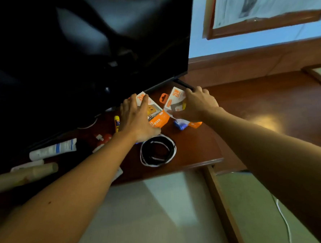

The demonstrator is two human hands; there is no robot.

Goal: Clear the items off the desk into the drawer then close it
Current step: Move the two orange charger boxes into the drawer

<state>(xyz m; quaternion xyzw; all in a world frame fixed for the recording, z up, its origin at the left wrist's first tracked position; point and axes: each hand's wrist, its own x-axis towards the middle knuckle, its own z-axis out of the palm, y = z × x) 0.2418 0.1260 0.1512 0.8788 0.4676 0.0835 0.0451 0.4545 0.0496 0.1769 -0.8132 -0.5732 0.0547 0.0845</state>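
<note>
Both hands on charger boxes under the monitor (87,50): left hand (137,119) spread flat over one charger box (156,114), right hand (198,104) gripping the other box (174,99). Coiled cable (157,151) sits nearby on the worktop (249,104).

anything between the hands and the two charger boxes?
No. The left hand lies on the left charger box, and the right hand grips the right charger box, lifted at a tilt. The black screen overhangs just behind them. No drawer is in view.
</note>
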